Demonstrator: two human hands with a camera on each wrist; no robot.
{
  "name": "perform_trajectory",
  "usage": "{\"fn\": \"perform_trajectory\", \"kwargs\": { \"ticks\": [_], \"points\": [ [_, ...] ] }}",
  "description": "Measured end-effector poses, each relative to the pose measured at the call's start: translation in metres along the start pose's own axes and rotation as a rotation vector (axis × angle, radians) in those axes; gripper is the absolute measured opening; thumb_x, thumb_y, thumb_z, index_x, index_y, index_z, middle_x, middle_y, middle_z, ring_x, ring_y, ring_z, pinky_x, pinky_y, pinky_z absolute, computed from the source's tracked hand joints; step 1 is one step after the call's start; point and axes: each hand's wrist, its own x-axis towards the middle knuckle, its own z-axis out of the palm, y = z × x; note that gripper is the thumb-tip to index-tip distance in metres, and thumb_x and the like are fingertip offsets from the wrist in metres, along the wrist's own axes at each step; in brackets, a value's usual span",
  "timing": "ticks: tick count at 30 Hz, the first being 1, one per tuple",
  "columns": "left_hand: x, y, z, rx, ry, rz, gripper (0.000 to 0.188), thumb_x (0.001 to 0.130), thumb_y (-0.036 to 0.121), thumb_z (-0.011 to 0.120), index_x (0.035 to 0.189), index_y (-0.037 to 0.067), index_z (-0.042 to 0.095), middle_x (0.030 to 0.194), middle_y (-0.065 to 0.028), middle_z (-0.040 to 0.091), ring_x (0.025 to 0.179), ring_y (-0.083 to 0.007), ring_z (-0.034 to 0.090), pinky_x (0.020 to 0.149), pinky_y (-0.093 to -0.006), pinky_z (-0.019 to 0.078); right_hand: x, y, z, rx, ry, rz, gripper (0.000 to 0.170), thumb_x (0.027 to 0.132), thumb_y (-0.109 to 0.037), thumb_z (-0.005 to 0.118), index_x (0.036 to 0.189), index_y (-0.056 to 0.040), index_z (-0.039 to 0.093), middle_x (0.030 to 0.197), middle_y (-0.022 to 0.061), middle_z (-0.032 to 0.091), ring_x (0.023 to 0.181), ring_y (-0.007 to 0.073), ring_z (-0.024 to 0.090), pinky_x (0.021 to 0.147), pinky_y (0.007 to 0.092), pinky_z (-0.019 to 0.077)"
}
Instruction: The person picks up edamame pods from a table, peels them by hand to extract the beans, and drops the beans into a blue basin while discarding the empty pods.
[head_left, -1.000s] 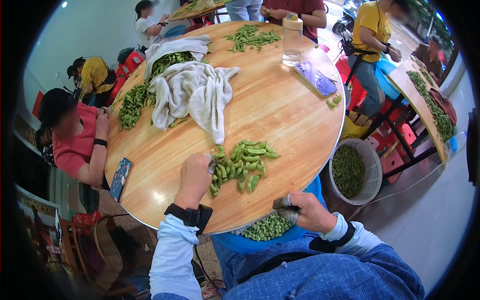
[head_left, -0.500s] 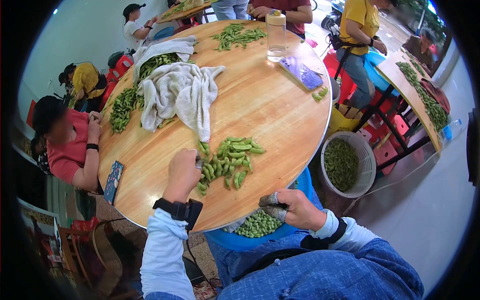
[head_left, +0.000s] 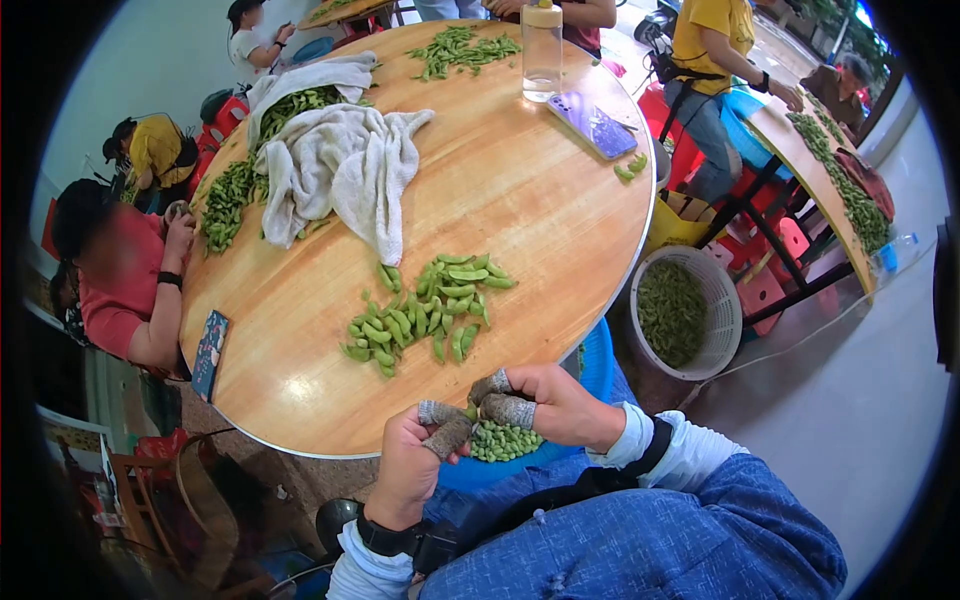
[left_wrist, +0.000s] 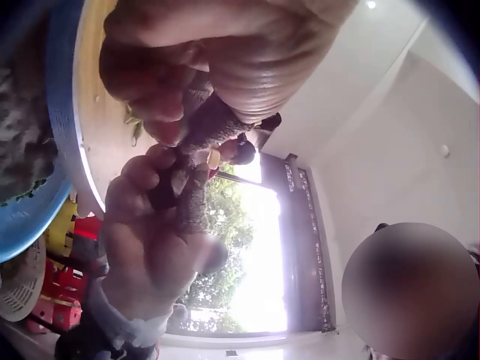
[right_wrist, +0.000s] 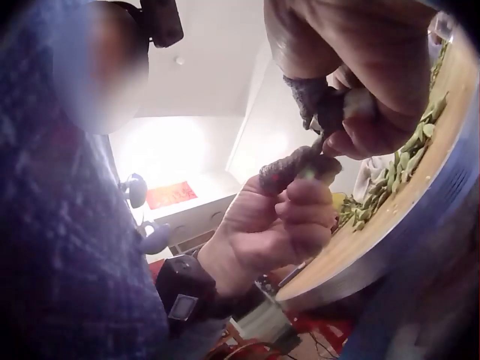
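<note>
In the head view both hands meet above a blue basin (head_left: 597, 365) of shelled green beans (head_left: 503, 441) at the table's near edge. The left hand (head_left: 408, 462) pinches a green pod (head_left: 471, 411) between thumb and finger, both in grey finger covers. The right hand (head_left: 560, 405), its thumb and finger covered too, pinches at the same pod from the other side. The covered fingertips hide most of it in both wrist views. Beyond the hands, a loose pile of green pods (head_left: 400, 322) lies on the round wooden table (head_left: 500, 215).
On the table are a white towel (head_left: 340, 165) over more pods, a water bottle (head_left: 541, 60), a purple phone (head_left: 592, 125) and a patterned dark case (head_left: 209, 355). A white basket (head_left: 727, 310) of pods stands on the floor at right. People sit or stand around.
The left hand has left the pod pile and come back over the basin to meet the right hand, with a pod in its fingers. The right fingers now pinch at that pod. The head view has shifted.
</note>
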Motion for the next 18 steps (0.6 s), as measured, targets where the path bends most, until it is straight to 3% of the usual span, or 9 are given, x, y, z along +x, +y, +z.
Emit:
{"fn": "perform_trajectory", "kwargs": {
  "ticks": [18],
  "points": [
    [0.000,-0.007,0.009,0.039,0.017,0.017,0.010,0.078,0.001,0.062,0.086,-0.001,0.058,0.068,-0.0045,0.060,0.055,-0.0072,0.053,0.047,-0.0185,0.0382,-0.010,-0.005,-0.003,0.087,0.015,0.142,0.013,0.086,-0.008,0.053,0.093,0.0021,0.058,0.085,-0.0001,0.060,0.080,0.0056,0.050,0.071,0.0220,0.0423]
  ]
}}
